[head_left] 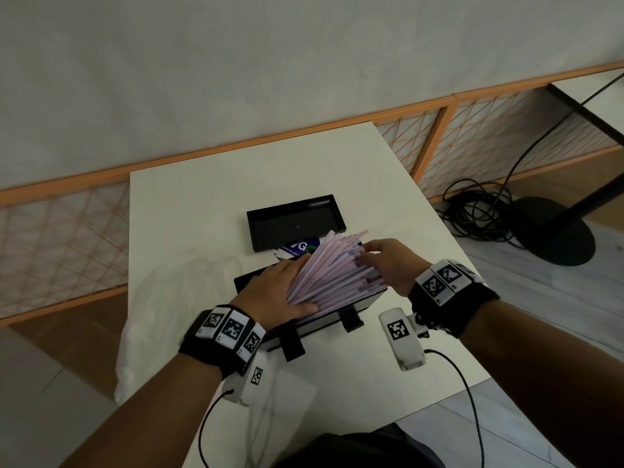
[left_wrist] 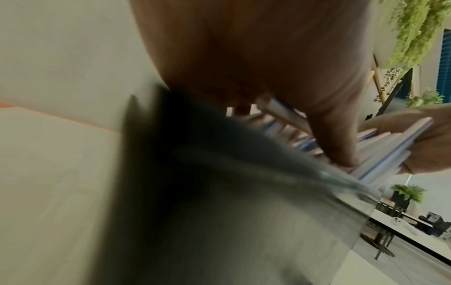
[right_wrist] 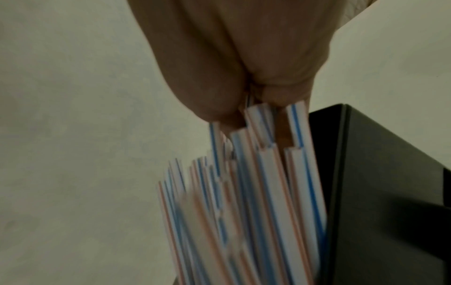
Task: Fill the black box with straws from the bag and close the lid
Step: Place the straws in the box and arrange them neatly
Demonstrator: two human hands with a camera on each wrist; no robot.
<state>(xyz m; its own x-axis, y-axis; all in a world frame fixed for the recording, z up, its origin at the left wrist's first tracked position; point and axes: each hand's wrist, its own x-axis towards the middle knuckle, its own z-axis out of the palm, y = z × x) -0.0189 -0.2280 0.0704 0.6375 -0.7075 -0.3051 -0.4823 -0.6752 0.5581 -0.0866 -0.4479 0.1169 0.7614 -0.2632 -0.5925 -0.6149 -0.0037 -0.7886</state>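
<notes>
A fanned bundle of striped straws [head_left: 334, 270] lies slantwise on top of the black box [head_left: 341, 314] near the table's front. My left hand [head_left: 277, 292] lies flat over the bundle's left end, fingers straight, thumb along the near side. My right hand [head_left: 381, 261] curls over the right-hand straw tips. In the right wrist view the thumb and fingers close on the straw ends [right_wrist: 263, 125], beside the box wall [right_wrist: 380, 192]. The left wrist view is blurred, with a finger pressing on the straws [left_wrist: 380, 154]. The box's inside is hidden. Its lid [head_left: 297, 224] lies upturned behind it.
A limp clear plastic bag [head_left: 148, 325] hangs over the white table's [head_left: 236, 184] left edge. A blue printed label [head_left: 300, 248] lies between lid and box. Coiled cables [head_left: 479, 211] and a black stand base [head_left: 553, 231] sit on the floor to the right.
</notes>
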